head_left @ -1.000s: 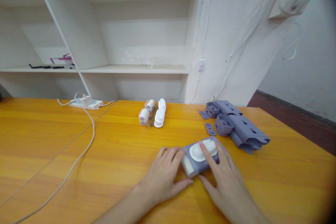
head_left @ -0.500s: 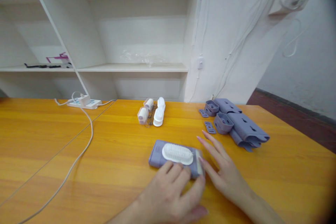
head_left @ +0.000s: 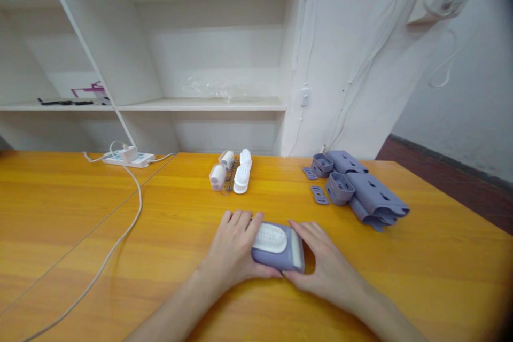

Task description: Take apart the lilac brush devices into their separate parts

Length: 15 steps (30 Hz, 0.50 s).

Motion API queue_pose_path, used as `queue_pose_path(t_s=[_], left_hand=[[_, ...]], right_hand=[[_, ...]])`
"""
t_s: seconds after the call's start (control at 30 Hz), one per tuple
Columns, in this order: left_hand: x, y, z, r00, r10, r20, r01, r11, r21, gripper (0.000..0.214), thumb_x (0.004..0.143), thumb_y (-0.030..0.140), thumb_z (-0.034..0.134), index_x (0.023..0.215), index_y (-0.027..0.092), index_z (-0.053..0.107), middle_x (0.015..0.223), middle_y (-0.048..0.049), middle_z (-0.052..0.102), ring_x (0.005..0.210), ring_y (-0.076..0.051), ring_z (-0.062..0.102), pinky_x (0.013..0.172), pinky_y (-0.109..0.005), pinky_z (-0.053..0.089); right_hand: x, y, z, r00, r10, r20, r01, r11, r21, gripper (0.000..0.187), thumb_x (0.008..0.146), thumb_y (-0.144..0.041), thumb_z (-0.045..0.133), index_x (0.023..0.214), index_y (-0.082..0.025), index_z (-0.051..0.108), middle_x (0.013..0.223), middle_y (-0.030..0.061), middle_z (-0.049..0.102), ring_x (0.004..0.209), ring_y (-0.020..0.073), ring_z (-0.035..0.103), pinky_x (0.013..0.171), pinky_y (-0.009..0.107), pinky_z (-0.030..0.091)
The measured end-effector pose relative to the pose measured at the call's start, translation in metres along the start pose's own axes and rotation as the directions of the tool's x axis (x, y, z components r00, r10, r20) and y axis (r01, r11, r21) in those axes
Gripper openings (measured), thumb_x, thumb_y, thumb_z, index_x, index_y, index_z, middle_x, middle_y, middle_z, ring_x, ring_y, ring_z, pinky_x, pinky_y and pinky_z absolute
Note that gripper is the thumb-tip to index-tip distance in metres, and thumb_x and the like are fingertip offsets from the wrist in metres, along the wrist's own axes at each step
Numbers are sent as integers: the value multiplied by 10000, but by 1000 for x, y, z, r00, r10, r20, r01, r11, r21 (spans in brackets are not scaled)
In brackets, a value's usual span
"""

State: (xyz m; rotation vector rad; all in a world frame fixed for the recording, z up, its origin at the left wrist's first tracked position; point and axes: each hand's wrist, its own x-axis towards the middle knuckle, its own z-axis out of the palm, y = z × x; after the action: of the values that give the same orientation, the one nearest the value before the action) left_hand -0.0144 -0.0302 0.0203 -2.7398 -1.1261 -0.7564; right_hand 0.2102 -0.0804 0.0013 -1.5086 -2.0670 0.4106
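A purple-grey plastic case [head_left: 276, 261] lies on the table in front of me. On its upper face sits a white ribbed oval piece [head_left: 272, 239], and a whitish translucent strip [head_left: 297, 251] runs along its right end. My left hand [head_left: 236, 246] is closed over the left part of the case, fingers across the far side and thumb along the near edge, hiding that end. With thumb and fingers at the far and near corners, my right hand [head_left: 320, 256] grips the right end.
Further back are white ribbed pieces [head_left: 242, 179], small clear-and-white parts [head_left: 217, 176] and thin metal springs [head_left: 230, 176]. Purple-grey shells [head_left: 374, 192], cups [head_left: 340, 188] and flat slotted plates [head_left: 319, 195] lie at the right. A power strip [head_left: 140, 160] with a white cable [head_left: 120, 246] occupies the left.
My left hand has moved from the near side to the left end of the case. My right hand has closed round the right end. The case has shifted slightly.
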Motion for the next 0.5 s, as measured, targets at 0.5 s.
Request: queue_pose_path(t_s=[0.5], left_hand=[[2, -16, -3, 999, -35, 23, 34, 999, 24, 733, 567, 806, 582, 933, 172, 545, 874, -76, 552, 826, -261, 507, 743, -398, 416]], right_hand=[[-2, 17, -20, 992, 57, -111, -55, 998, 19, 706, 748, -395, 641, 1369, -231, 349, 1322, 94, 468, 1234, 259, 441, 1053, 431, 358]])
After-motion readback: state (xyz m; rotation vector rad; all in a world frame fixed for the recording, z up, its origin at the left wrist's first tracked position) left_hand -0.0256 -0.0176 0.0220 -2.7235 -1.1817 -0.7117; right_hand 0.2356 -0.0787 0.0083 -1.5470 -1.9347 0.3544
